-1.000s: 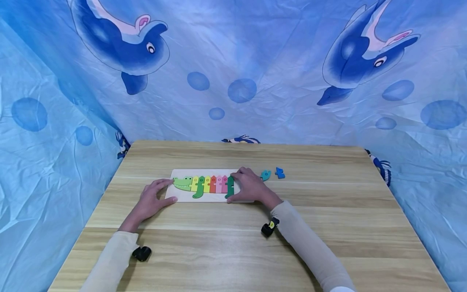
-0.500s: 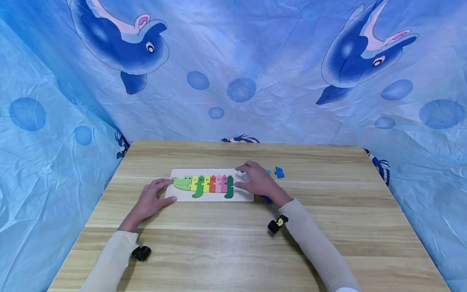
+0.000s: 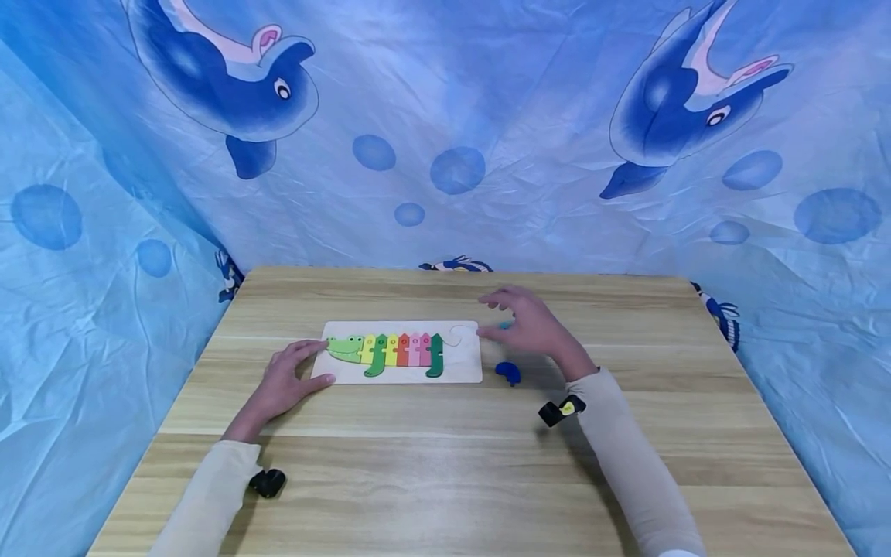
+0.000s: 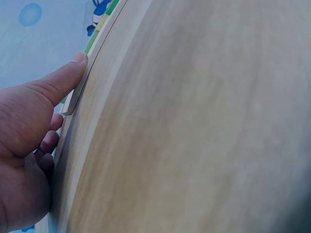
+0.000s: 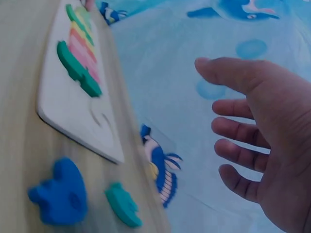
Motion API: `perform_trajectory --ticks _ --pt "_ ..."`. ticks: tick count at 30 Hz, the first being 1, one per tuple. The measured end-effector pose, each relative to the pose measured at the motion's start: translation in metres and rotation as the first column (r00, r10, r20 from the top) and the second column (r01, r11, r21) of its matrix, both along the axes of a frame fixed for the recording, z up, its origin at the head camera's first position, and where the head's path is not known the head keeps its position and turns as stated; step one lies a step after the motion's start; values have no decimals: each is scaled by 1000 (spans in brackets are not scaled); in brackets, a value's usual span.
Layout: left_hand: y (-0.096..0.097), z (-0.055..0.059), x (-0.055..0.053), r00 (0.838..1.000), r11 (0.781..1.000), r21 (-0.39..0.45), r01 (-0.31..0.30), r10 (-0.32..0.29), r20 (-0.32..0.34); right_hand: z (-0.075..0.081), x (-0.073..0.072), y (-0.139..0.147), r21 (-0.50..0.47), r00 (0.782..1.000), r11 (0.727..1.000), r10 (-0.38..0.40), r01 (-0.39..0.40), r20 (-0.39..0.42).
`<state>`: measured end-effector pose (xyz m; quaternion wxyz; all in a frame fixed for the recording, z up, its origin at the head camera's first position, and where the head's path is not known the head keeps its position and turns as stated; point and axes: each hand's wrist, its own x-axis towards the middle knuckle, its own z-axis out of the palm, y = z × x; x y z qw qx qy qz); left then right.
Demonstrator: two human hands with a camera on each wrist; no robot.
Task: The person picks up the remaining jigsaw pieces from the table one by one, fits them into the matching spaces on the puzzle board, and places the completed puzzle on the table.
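A white puzzle board (image 3: pixel 411 375) holds a crocodile of coloured pieces, with a light green head (image 3: pixel 344 350) at the left and a dark green leg piece (image 3: pixel 435 357) at the right. My left hand (image 3: pixel 285 384) rests at the board's left end, thumb on the front corner and index finger by the snout. My right hand (image 3: pixel 532 325) hovers past the right end, holding nothing, fingers spread from the thumb. Below it lies a dark blue piece (image 3: pixel 508 374), also seen beside the board in the right wrist view. A teal piece (image 5: pixel 122 205) is mostly behind this hand in the head view.
The board's right part is bare white with a curved outline (image 3: pixel 455 336). Around everything stretches the wooden table (image 3: pixel 390 480). A blue cloth with dolphins (image 3: pixel 445 93) hangs behind it and along both sides.
My right hand has let go of the dark green leg piece and moved up and right off the board, uncovering the dark blue piece. The left hand stays at the board's end.
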<state>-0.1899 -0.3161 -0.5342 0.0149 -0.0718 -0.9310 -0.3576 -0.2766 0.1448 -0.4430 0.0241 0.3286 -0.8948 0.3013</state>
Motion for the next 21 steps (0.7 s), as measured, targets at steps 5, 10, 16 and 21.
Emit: perform_trajectory --ticks 5,10,16,21 --pt "1 1 0 1000 1000 -4 -4 4 9 0 -8 22 -53 999 998 -42 42 -1" --pt "0 1 0 1000 1000 -6 -11 11 17 -8 -14 41 -87 996 992 -82 86 43" --pt "-1 0 0 1000 1000 -9 -15 15 22 -23 -22 57 -83 989 988 -122 129 79" --pt "0 0 0 1000 1000 -10 -14 14 20 -36 -28 69 -78 987 985 -151 155 63"
